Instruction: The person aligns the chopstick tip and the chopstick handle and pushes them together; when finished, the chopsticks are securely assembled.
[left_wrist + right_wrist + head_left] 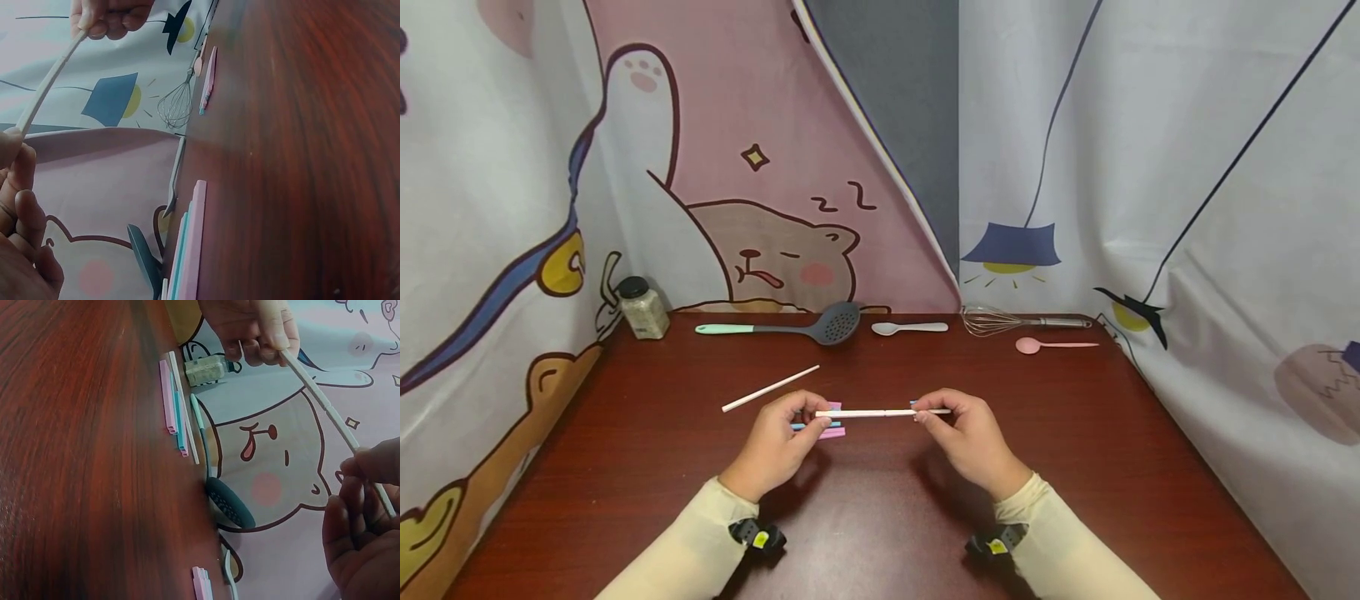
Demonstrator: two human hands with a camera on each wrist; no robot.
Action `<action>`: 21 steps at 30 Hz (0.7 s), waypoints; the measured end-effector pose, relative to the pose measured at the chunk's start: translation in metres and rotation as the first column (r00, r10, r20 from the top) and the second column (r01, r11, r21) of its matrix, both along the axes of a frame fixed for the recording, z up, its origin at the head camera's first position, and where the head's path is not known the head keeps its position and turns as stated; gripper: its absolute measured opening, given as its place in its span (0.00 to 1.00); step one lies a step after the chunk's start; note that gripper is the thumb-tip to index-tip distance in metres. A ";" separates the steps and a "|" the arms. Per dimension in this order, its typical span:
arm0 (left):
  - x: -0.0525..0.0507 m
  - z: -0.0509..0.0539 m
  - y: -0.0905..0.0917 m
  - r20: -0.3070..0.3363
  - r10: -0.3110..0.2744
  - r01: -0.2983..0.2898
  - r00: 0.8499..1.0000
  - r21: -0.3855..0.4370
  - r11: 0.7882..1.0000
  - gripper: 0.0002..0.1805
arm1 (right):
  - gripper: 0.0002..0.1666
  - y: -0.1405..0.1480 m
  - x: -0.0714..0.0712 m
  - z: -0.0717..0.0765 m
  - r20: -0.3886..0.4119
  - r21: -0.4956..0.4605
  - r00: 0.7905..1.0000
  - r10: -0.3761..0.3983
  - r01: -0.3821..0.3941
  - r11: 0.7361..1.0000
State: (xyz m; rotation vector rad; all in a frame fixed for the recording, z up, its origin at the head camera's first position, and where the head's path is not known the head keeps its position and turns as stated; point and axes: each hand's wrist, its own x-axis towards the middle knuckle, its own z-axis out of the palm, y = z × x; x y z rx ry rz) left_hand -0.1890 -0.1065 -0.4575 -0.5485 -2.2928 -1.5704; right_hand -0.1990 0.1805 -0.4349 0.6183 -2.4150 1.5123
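Level above the table, a slim white chopstick (861,414) made of two sections is held between both hands; a joint line shows near its middle. My left hand (781,442) pinches its left end between thumb and fingers. The right part is pinched by my right hand (973,435), with the tip sticking out past the fingers. Pink sticks (195,244) and blue sticks (181,256) lie on the table beneath the left hand. Under the right hand lies a second small group of pink sticks (201,584). Another white chopstick (771,388) rests slanted behind the left hand.
Along the table's back edge lie a slotted spatula (838,323), a white spoon (910,328), a whisk (1000,321) and a pink spoon (1030,345). A jar (643,312) with a black lid stands at the back left corner. Printed curtains (1150,167) surround the table (880,517).
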 end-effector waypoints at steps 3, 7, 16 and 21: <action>-0.001 -0.001 0.000 -0.001 0.003 -0.003 1.000 0.004 1.000 0.08 | 0.07 0.002 -0.001 -0.001 -0.013 0.009 1.000 0.001 -0.001 1.000; -0.001 -0.002 0.000 -0.001 0.002 -0.002 1.000 0.021 1.000 0.07 | 0.07 0.003 -0.004 -0.003 -0.040 0.026 0.999 -0.004 0.005 1.000; 0.002 0.001 -0.001 -0.040 -0.006 0.007 0.999 0.026 1.000 0.07 | 0.03 -0.002 0.002 0.000 -0.074 -0.018 0.997 0.015 -0.016 1.000; 0.003 0.003 0.000 -0.069 -0.018 0.019 0.997 0.014 1.000 0.08 | 0.11 -0.007 0.006 -0.001 -0.082 -0.037 0.997 -0.002 -0.001 0.999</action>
